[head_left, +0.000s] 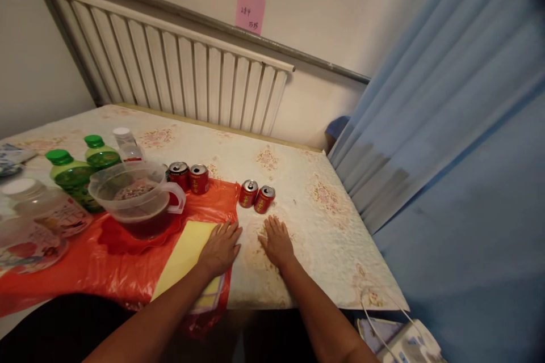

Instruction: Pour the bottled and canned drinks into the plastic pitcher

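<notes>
My left hand (pixel 220 247) lies flat with fingers spread on the yellow cloth (pixel 187 255), near the edge of a red plastic sheet (pixel 89 266). Flat on the floral tablecloth (pixel 315 244) rests my right hand (pixel 276 240), fingers apart and holding nothing. Just beyond it two small red cans (pixel 248 193) (pixel 264 199) stand side by side. Two more red cans (pixel 198 178) (pixel 179 174) are farther left. A clear pitcher (pixel 136 198) with dark liquid sits on a red scalloped dish (pixel 111 238).
Green-capped bottles (pixel 70 176) (pixel 101 153), a white-capped bottle (pixel 128 146) and large clear jars (pixel 46 210) crowd the left side. A white radiator (pixel 183 65) lines the wall behind. A blue curtain (pixel 443 108) hangs at the right, with a power strip (pixel 413 346) below the table's corner.
</notes>
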The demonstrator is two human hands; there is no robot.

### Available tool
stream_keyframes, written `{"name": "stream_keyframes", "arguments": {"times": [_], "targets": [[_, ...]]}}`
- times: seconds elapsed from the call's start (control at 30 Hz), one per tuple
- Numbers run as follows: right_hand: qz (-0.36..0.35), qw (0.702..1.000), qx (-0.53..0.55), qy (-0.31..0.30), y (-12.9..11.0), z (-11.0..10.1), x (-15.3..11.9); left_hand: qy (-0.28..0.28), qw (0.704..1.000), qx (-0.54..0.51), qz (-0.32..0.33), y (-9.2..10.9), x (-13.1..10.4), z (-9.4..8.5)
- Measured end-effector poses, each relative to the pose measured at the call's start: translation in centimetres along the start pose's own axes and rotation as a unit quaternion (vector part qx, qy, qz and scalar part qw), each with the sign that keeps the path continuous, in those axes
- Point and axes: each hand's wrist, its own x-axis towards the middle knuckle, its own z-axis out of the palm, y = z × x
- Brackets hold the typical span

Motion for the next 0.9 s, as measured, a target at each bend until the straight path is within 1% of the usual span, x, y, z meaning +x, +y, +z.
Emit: {"name": "stream_keyframes", "arguments": {"times": [0.13, 0.33, 0.47, 0.67, 0.8, 0.9], "targets": [[0.015, 1.0, -0.024, -0.006, 1.9, -0.2, -0.2, -0.01, 1.0, -0.002, -0.009, 0.1, 0.0, -0.2], [0.013, 0.999, -0.046, 0.004, 3.4, 0.1, 1.0, -0.021, 1.0, 0.003, -0.012, 0.2, 0.0, -0.3], [0.004, 0.999, -0.053, 0.006, 4.5, 0.3, 2.7, -0.025, 1.0, 0.007, -0.014, 0.1, 0.1, -0.3], [-0.009, 0.999, -0.049, 0.0, 6.0, 0.9, 6.2, -0.023, 1.0, 0.007, -0.011, 0.1, 0.1, -0.5], [0.011, 0.999, -0.05, 0.0, 6.6, 1.2, 8.1, -0.019, 1.0, 0.001, -0.012, 0.0, 0.0, -0.4], [0.057, 0.997, -0.052, 0.005, 6.7, 1.4, 8.9, -0.018, 1.0, -0.001, -0.011, 0.0, 0.0, -0.3]]}}
